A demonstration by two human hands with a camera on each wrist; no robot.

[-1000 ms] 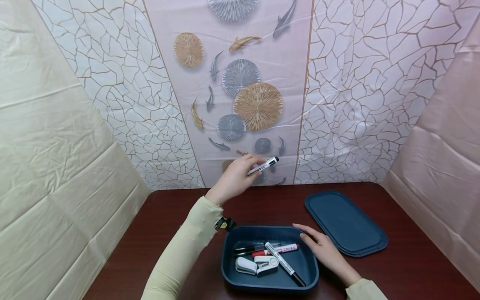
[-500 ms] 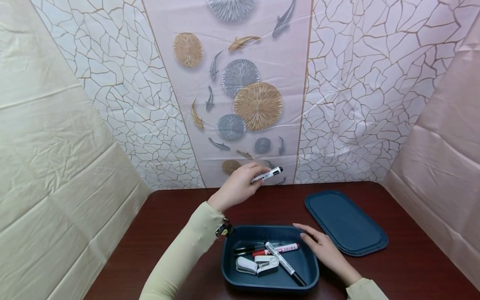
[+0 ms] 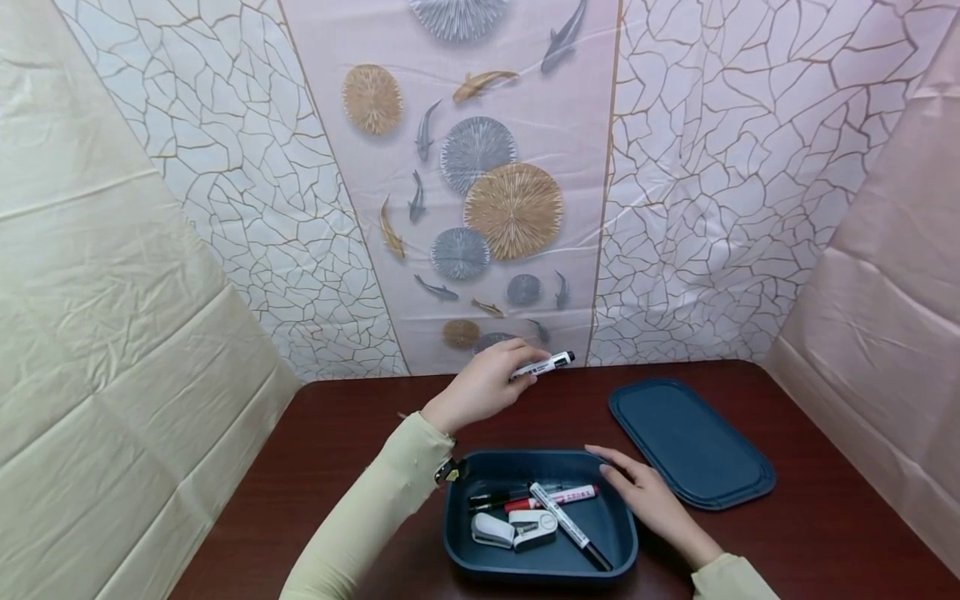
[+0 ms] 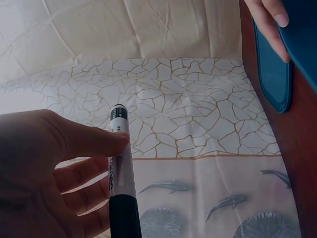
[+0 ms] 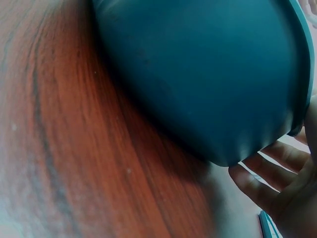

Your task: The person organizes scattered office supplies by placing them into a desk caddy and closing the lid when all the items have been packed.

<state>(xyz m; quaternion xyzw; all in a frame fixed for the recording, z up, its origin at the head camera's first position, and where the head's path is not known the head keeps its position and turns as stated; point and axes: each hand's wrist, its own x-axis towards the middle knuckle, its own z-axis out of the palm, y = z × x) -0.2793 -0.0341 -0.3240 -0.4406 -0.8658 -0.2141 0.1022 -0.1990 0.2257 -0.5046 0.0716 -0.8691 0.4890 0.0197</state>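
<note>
My left hand [image 3: 480,387] is raised over the back of the table, pinching a white whiteboard marker [image 3: 553,363] with a black tip end. In the left wrist view, thumb and fingers hold the marker [image 4: 122,171] around its barrel. A dark blue box [image 3: 453,550] stands at the table's front. Inside it lie a red-and-white marker [image 3: 573,496], a black-capped white marker [image 3: 562,518], black pens [image 3: 489,502] and a white stapler [image 3: 492,530] beside another small white device [image 3: 534,527]. My right hand [image 3: 660,508] holds the box's far right corner, thumb over the rim, fingers against the outer wall.
A flat dark blue lid [image 3: 693,442] lies on the brown wooden table [image 3: 337,450], to the right behind the box. Patterned cloth [image 3: 480,200] hangs at the back edge, and plain cloth covers both sides.
My left hand has come down and slightly to the right with the marker. The right hand and the box have stayed where they were.
</note>
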